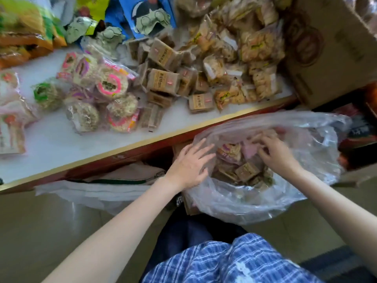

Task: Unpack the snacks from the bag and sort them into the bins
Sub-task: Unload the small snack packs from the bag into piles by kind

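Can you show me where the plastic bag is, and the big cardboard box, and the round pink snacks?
plastic bag (234, 203): head view, on its clear front wall.
cardboard box (334, 48): head view, on its brown side.
round pink snack (111, 85): head view, on its pink-ringed label.

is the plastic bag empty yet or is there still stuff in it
Not empty. The plastic bag is open and brown snack packets still lie inside, with the right hand reaching in among them.
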